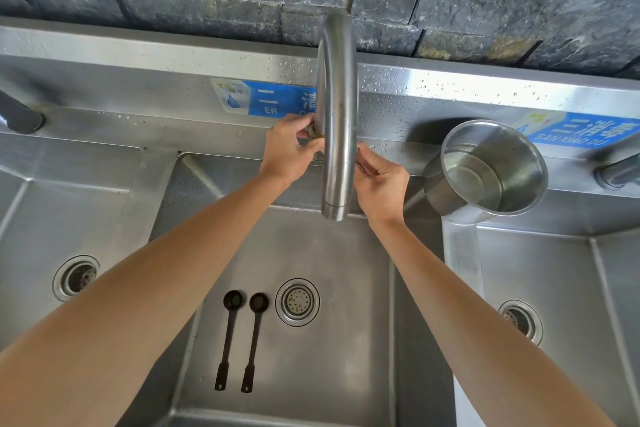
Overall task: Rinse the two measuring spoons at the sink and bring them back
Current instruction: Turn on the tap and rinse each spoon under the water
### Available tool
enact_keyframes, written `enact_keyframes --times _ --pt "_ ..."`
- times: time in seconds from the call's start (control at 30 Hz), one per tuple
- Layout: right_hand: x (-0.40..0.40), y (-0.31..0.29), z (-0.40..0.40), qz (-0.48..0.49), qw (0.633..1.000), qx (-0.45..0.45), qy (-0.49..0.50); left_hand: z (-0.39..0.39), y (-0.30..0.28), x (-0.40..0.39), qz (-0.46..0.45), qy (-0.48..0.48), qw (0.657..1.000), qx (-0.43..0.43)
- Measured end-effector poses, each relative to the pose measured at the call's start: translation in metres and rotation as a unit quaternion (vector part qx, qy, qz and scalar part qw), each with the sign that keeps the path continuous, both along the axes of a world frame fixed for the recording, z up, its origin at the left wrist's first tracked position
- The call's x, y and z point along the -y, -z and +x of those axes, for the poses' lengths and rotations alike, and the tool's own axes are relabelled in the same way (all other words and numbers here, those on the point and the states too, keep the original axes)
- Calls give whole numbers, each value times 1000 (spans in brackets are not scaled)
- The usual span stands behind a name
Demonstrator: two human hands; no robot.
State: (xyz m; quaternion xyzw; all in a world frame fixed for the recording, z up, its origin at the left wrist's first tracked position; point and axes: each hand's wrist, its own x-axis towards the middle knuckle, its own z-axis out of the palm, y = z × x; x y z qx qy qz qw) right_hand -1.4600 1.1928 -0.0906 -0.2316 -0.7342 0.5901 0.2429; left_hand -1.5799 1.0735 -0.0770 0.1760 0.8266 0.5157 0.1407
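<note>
Two dark long-handled measuring spoons lie side by side on the floor of the middle sink basin [346, 253], bowls pointing away from me: the left spoon [228, 336] and the right spoon [254, 340], just left of the drain [297, 302]. A steel gooseneck faucet [337, 121] arches over the basin; no water runs from its spout. My left hand [289, 152] grips the tap handle at the faucet's base, behind the pipe. On the faucet's right side my right hand [379, 184] reaches to the base, fingers partly hidden by the pipe.
A steel pot [498, 198] holding water sits on the ledge to the right of the faucet. Further basins with drains lie at left [75, 277] and right [519, 321]. A rough stone wall stands behind the steel backsplash with blue labels.
</note>
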Motion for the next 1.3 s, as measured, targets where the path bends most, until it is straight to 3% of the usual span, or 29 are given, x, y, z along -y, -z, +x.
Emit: enact_keyframes --times 0.27,0.5,0.63,0.73,0.87,1.1,1.3 --pt "-10 12 0 47 998 35 -21 -1 -1 1 -32 25 999 -18" --pt "-9 2 2 65 995 73 -26 8 -13 4 21 -2 1000 21" --pt "2 -7 12 42 994 97 -34 12 -19 13 -26 12 999 30" --pt "22 0 33 99 989 113 -12 29 -14 39 -5 5 999 52" --pt "49 22 62 76 987 142 0 60 1 73 -16 -15 997 78" --pt "115 72 105 39 974 208 -83 118 50 146 -81 -25 982 171" --pt "168 124 128 76 947 295 -101 161 118 204 -155 -16 956 248"
